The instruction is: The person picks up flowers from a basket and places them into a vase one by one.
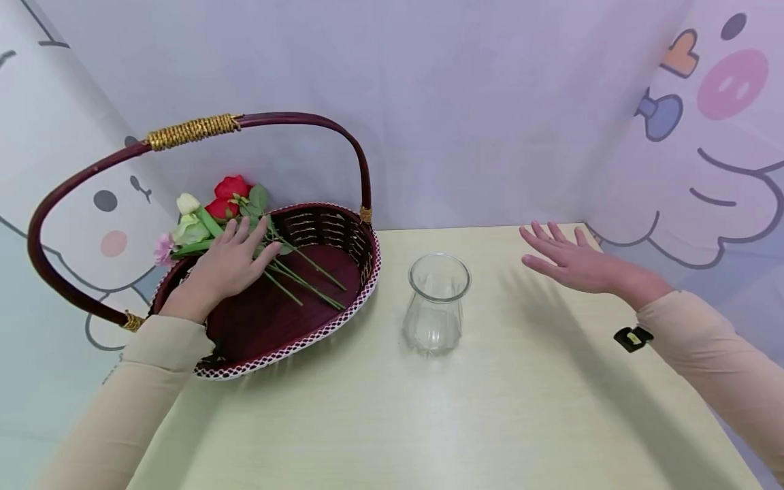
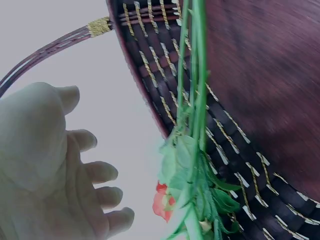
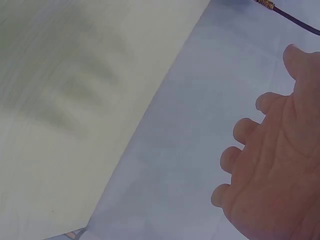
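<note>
My left hand [image 1: 231, 265] hovers over the dark red wicker basket [image 1: 269, 340], fingers spread and holding nothing. Under and beyond its fingers lies a bunch of artificial flowers: red roses [image 1: 229, 194], a pale green-white bloom [image 1: 191, 230] and a pink flower [image 1: 163, 250]. The green stems [image 2: 200, 75] reach across the basket's inside, and the blooms rest over its far left rim. A clear glass vase [image 1: 436, 316] stands upright on the table, right of the basket. Farther right, my right hand [image 1: 572, 262] is raised above the table with fingers extended and nothing in it.
The basket's tall arched handle [image 1: 312, 120], wrapped in gold cord, rises behind the left hand. A pale wooden table [image 1: 429, 422] bears the basket and vase. Curtains with cartoon figures [image 1: 723, 136] hang behind and at both sides. A small black device [image 1: 633, 338] sits at the right cuff.
</note>
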`<state>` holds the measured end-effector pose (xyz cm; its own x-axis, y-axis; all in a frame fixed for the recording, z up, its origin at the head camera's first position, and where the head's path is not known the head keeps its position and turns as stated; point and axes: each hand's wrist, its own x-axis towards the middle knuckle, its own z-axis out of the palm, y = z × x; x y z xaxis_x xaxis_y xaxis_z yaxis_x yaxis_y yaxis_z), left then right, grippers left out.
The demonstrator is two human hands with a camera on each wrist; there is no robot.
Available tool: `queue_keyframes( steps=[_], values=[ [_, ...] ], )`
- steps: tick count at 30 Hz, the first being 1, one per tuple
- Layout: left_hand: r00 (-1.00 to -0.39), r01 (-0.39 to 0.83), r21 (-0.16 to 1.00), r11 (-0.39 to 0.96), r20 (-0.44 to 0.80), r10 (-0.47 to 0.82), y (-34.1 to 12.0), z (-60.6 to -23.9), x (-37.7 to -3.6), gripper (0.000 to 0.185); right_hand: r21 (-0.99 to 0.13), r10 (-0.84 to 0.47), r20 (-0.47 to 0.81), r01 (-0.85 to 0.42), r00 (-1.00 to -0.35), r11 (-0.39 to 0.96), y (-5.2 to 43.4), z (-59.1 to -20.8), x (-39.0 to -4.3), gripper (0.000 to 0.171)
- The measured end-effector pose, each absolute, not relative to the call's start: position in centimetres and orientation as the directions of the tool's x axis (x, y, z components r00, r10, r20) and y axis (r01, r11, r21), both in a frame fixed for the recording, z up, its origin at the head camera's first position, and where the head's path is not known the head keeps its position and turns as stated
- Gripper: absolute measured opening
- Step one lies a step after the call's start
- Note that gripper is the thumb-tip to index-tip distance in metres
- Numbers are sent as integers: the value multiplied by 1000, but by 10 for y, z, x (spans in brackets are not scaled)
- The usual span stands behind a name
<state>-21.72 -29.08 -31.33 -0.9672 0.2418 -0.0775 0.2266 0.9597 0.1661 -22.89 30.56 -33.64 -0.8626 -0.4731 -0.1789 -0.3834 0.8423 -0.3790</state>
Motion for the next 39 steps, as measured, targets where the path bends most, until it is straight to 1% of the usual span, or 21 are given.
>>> queue_keyframes(
  steps=[4, 6, 9, 12, 15, 18, 21, 24, 26, 28, 31, 35, 39],
  values=[
    [-964, 232, 255, 939, -66, 256, -282, -307, -214, 82, -466, -518, -167, -396, -839, 791, 296, -333, -228, 73],
    [-963, 233, 294, 927, -65, 263, -275, -304, -211, 83, -516, -542, -165, -396, -824, 760, 291, -331, -227, 77],
    [-956, 259, 333, 907, -49, 291, -264, -301, -206, 83, -574, -565, -155, -392, -810, 719, 283, -328, -223, 87],
    [-939, 311, 393, 865, -14, 344, -248, -300, -202, 84, -622, -585, -122, -397, -802, 675, 272, -328, -218, 100],
    [-903, 390, 475, 789, 32, 428, -224, -302, -196, 85, -678, -615, -84, -408, -784, 612, 258, -335, -215, 109],
    [-854, 459, 567, 684, 71, 515, -195, -307, -187, 89, -750, -658, -56, -404, -751, 524, 243, -347, -213, 114],
    [-818, 469, 675, 570, 89, 568, -166, -315, -178, 93, -807, -700, -44, -388, -713, 446, 228, -358, -212, 117],
    [-814, 418, 774, 476, 86, 574, -142, -326, -171, 96, -844, -727, -21, -378, -686, 381, 213, -367, -210, 116],
    [-822, 379, 812, 443, 76, 565, -128, -334, -167, 95, -863, -735, -2, -370, -678, 343, 204, -373, -209, 115],
    [-822, 361, 830, 424, 69, 566, -118, -343, -164, 92, -877, -738, 18, -365, -675, 312, 197, -378, -208, 114],
    [-812, 364, 833, 416, 66, 580, -107, -354, -161, 82, -888, -736, 57, -371, -675, 271, 190, -387, -207, 110],
    [-792, 376, 837, 397, 68, 606, -102, -363, -156, 69, -876, -712, 92, -396, -696, 274, 180, -396, -203, 102],
    [-779, 381, 849, 367, 82, 621, -101, -368, -154, 62, -852, -690, 110, -426, -715, 305, 173, -400, -201, 94]
  ],
)
